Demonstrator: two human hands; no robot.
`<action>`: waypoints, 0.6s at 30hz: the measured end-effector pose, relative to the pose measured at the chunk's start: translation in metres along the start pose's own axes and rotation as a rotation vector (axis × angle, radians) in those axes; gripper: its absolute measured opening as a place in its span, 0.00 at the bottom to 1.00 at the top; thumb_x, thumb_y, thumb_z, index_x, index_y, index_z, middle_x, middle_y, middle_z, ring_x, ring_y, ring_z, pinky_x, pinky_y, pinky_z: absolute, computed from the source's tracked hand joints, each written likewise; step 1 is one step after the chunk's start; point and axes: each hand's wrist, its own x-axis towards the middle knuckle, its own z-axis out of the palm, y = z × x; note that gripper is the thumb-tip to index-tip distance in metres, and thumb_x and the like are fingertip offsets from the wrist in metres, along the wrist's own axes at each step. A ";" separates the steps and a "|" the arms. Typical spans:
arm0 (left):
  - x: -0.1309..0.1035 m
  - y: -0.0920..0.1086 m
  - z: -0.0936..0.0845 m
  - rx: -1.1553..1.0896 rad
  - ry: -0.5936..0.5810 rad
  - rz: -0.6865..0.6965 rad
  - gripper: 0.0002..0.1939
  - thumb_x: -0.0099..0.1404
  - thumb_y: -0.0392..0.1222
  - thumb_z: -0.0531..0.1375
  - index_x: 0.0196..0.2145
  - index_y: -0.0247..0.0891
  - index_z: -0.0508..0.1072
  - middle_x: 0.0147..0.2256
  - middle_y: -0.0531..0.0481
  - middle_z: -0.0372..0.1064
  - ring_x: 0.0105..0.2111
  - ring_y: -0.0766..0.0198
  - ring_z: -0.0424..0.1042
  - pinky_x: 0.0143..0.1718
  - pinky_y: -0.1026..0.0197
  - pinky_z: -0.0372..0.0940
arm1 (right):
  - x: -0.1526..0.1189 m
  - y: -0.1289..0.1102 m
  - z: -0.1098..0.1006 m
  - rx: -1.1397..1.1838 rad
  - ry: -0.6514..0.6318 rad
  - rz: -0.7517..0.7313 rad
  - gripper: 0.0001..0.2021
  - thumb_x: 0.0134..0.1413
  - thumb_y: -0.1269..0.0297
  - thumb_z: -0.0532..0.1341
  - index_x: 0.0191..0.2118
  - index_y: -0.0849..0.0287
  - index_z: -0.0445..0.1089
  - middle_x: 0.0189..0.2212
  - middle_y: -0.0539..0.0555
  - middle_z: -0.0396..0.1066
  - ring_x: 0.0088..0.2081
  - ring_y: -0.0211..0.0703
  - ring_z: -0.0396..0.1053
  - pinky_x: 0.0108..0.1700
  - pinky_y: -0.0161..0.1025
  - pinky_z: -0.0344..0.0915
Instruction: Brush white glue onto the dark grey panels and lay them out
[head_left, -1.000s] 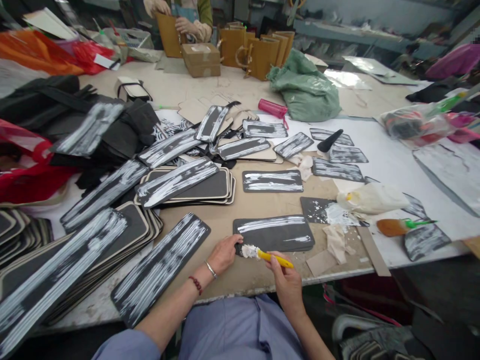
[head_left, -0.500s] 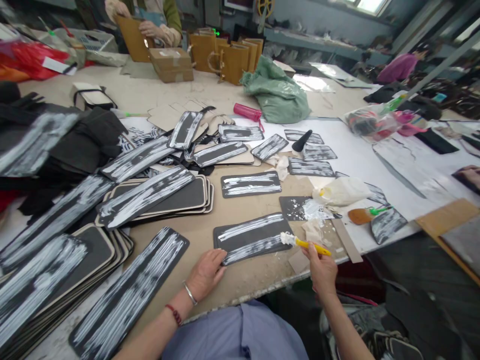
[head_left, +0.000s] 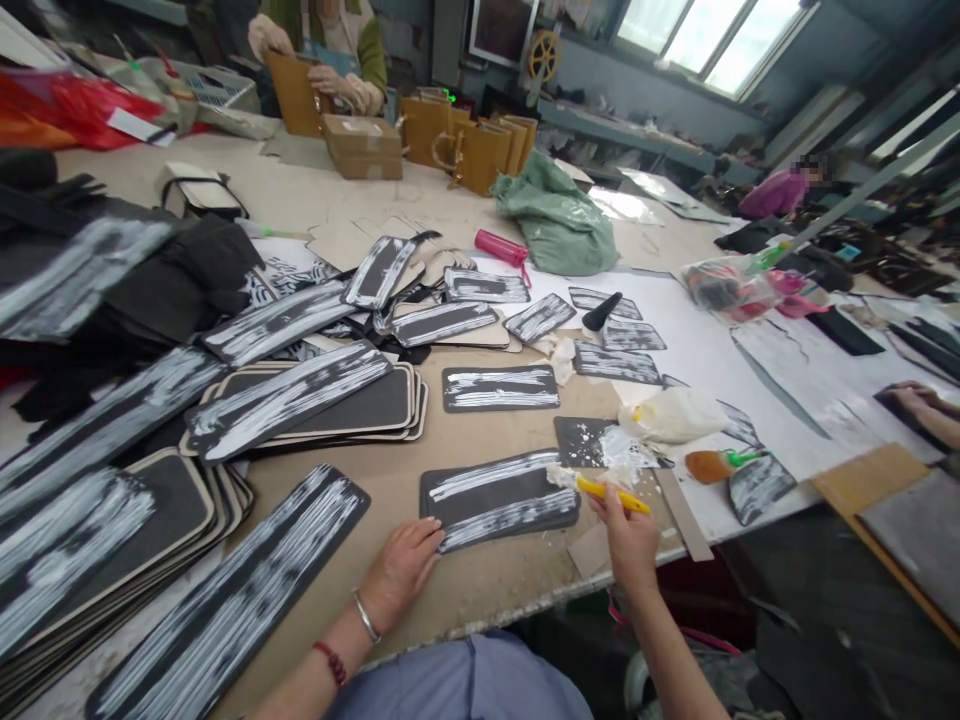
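A black rectangular panel [head_left: 499, 503] with rounded corners lies before me, bearing two bands of streaky white paste. My left hand [head_left: 403, 562] lies flat, fingers stretched out, with its fingertips on the panel's near-left corner. Gripped in my right hand [head_left: 628, 540] is a yellow-handled brush [head_left: 611, 494]. Its bristles, thick with white paste, are over the panel's right end. Just beyond, a black paste-spattered sheet [head_left: 581, 440] lies beside a whitish plastic bag [head_left: 671, 413]. Another streaked panel [head_left: 501, 388] lies flat behind the one at my hands.
Stacked pale-edged panels [head_left: 390, 405] and long streaked strips [head_left: 232, 600] fill the left side. An orange bottle [head_left: 709, 465] with a green tip lies at right. Across the table, a person [head_left: 322, 60] handles a tan bag near a cardboard box [head_left: 362, 148]. Another person's hand [head_left: 919, 405] shows at far right.
The view has tilted up, showing more of the window. The brush has moved slightly up and left against the panel, near its upper right part. My left hand stays at the panel's corner.
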 end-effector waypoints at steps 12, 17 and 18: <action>0.000 0.007 -0.002 0.038 0.015 -0.017 0.12 0.61 0.33 0.50 0.41 0.36 0.70 0.40 0.43 0.71 0.43 0.59 0.69 0.45 0.53 0.67 | -0.017 -0.026 -0.004 -0.278 0.012 -0.310 0.24 0.49 0.45 0.52 0.37 0.62 0.71 0.33 0.60 0.73 0.38 0.52 0.70 0.41 0.46 0.65; -0.001 0.011 0.000 0.030 0.069 -0.034 0.11 0.62 0.31 0.49 0.38 0.35 0.70 0.37 0.43 0.71 0.42 0.60 0.69 0.44 0.53 0.68 | -0.068 -0.050 0.043 -0.117 -0.325 -0.643 0.12 0.54 0.59 0.55 0.41 0.57 0.70 0.37 0.55 0.73 0.39 0.45 0.70 0.44 0.44 0.67; -0.001 0.011 0.001 0.028 0.085 -0.032 0.11 0.62 0.31 0.49 0.37 0.35 0.70 0.36 0.43 0.71 0.42 0.60 0.69 0.44 0.53 0.68 | -0.076 -0.052 0.054 -0.079 -0.384 -0.700 0.12 0.55 0.62 0.54 0.42 0.56 0.70 0.38 0.55 0.73 0.40 0.45 0.70 0.45 0.44 0.67</action>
